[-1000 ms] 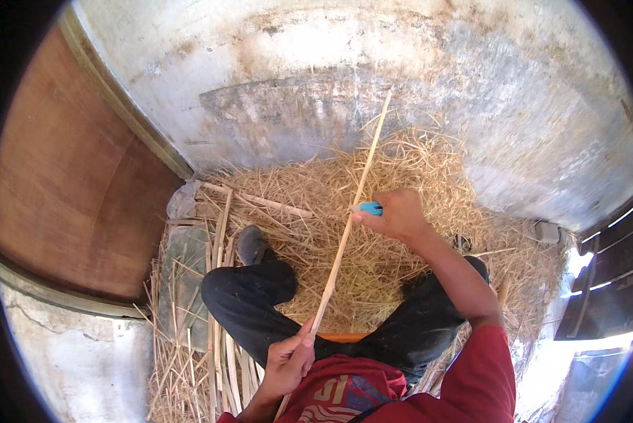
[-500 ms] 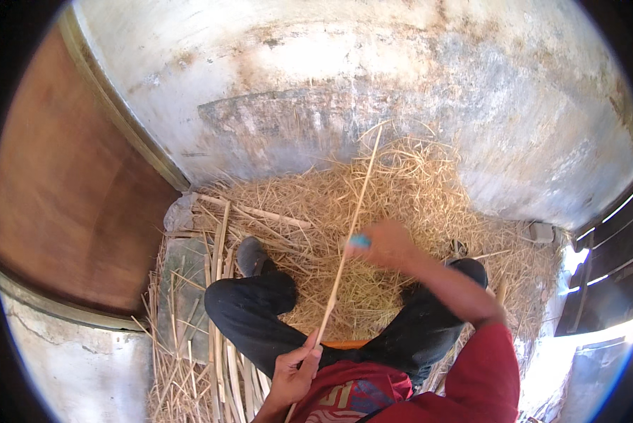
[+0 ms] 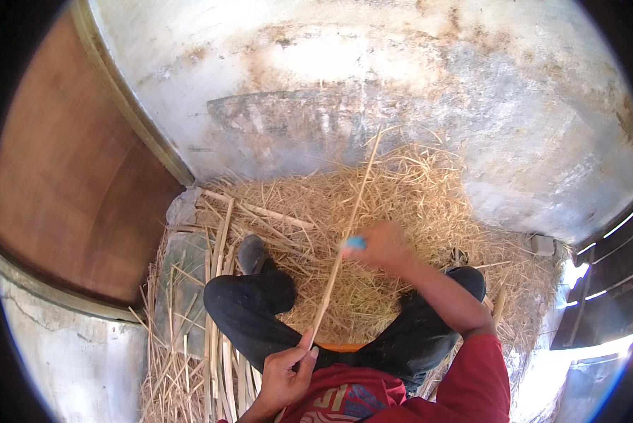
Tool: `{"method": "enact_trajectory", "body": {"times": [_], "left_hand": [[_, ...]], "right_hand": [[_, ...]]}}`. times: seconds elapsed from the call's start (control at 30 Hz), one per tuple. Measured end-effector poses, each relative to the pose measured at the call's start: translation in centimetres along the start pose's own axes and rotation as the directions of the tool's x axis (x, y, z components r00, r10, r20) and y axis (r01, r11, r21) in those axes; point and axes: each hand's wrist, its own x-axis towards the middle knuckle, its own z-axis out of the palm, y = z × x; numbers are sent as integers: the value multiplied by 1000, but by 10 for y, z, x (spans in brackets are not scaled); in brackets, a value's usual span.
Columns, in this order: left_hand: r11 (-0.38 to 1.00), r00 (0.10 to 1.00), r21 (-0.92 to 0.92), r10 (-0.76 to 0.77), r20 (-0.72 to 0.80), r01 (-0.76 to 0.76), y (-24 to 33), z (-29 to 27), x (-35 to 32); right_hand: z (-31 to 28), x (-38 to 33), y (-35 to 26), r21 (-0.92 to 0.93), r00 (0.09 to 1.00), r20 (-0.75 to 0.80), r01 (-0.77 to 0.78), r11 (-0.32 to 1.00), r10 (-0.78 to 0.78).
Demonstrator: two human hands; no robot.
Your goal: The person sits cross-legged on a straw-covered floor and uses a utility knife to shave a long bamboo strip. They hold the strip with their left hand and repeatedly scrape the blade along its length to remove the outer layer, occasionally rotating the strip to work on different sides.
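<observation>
A long thin cane (image 3: 345,236) was held at its near end by the left hand (image 3: 287,374), fingers (image 3: 306,345) pinched shut on it just above the red shirt (image 3: 401,398). From there the cane ran up and slightly right, over the lap and the straw pile (image 3: 408,211), with its far tip seen against the grey wall (image 3: 373,77). The right hand (image 3: 380,247) was placed partway along the cane, motion-blurred; its fingers were closed round a small blue tool (image 3: 354,242), which sat right against the cane. Whether tool and cane were actually touching could not be told through the blur. Legs in dark trousers (image 3: 249,310) were folded under the cane, a dark shoe (image 3: 252,254) at the left knee. Straw was heaped on the floor between the knees and the wall, and spread out to the right. More split canes (image 3: 218,282) were laid flat in a loose bundle left of the left leg, pointing roughly toward the wall, with a flat grey slab (image 3: 179,282) partly covered beneath them. A brown wooden panel (image 3: 70,183) was seen far left, edged by a pale frame. Dark slatted boards (image 3: 605,282) stood at far right, with bright light below them.
</observation>
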Motion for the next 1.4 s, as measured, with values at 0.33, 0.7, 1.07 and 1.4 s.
{"method": "enact_trajectory", "body": {"times": [0.33,0.7,1.07,1.4], "left_hand": [[996,997,59,72,-11,-71,3,-4,1],[976,936,-131,-124,329,176,-8,-12,-44],[706,949,-643,-138,285,296,-14,-2,15],[798,942,-506,-241,232,328,2,-6,7]], "right_hand": [[-9,-10,-11,-45,985,33,170,984,-169],[-85,33,215,36,563,-366,-787,616,741],[-43,-4,-19,-13,983,176,56,998,-53],[-19,7,-14,-7,993,55,102,995,-102]]}}
